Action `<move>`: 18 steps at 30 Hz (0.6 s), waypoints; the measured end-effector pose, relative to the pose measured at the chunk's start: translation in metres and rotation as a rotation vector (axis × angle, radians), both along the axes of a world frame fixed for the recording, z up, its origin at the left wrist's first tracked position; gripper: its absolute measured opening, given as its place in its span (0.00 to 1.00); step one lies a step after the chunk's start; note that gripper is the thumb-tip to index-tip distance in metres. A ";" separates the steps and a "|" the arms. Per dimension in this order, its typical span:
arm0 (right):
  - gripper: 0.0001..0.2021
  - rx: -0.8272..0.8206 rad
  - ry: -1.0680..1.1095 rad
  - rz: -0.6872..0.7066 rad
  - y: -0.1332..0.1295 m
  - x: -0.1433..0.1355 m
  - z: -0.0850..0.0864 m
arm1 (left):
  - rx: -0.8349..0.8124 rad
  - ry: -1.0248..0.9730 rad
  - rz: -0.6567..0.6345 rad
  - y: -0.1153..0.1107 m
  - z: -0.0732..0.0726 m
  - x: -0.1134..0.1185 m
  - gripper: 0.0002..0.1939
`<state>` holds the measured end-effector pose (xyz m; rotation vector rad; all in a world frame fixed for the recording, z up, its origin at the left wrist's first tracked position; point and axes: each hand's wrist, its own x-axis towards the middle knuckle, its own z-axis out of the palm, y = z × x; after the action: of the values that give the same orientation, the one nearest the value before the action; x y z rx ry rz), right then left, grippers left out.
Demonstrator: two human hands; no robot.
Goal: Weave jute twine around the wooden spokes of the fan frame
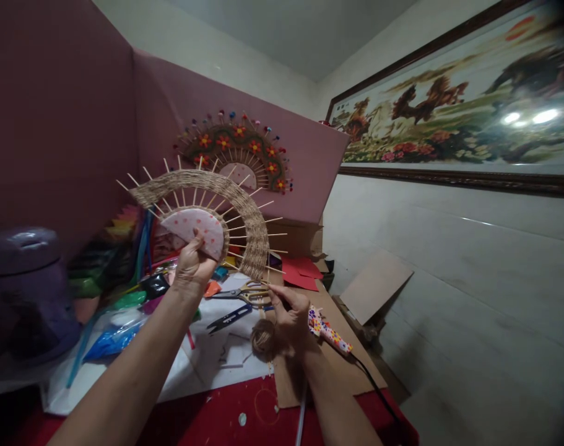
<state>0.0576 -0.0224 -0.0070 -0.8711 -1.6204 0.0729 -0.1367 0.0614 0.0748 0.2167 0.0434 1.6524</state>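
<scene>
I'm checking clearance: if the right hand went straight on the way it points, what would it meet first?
Likely the fan, at its lower end; depth is unclear, so the right hand might instead pass beneath, toward the scissors.

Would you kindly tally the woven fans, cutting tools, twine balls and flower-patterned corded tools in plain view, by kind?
Woven fans: 2 (the plain fan in the left hand, the red-flowered fan behind it)
Cutting tools: 2 (gold-handled scissors, blue snips)
Twine balls: 1 (brown ball)
Flower-patterned corded tools: 1 (patterned tool)
Total: 6
</scene>
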 end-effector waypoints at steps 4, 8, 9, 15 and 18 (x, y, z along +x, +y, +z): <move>0.10 0.073 -0.081 -0.051 -0.002 -0.002 -0.001 | -0.016 -0.004 0.025 0.005 -0.003 0.000 0.13; 0.10 0.099 -0.154 -0.052 -0.004 -0.006 -0.002 | -0.054 -0.016 0.040 0.005 -0.002 0.002 0.11; 0.10 0.098 -0.169 -0.044 -0.004 -0.007 -0.002 | -0.060 -0.019 0.044 0.005 -0.001 0.003 0.12; 0.10 0.057 -0.160 -0.036 -0.005 -0.009 -0.003 | -0.037 0.002 0.039 0.003 -0.001 0.005 0.13; 0.09 0.014 -0.117 -0.021 -0.002 -0.007 -0.004 | -0.037 -0.001 0.039 0.008 -0.006 0.003 0.13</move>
<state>0.0509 -0.0243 -0.0109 -0.8949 -1.7184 -0.0038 -0.1340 0.0690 0.0689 0.1873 0.0777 1.6894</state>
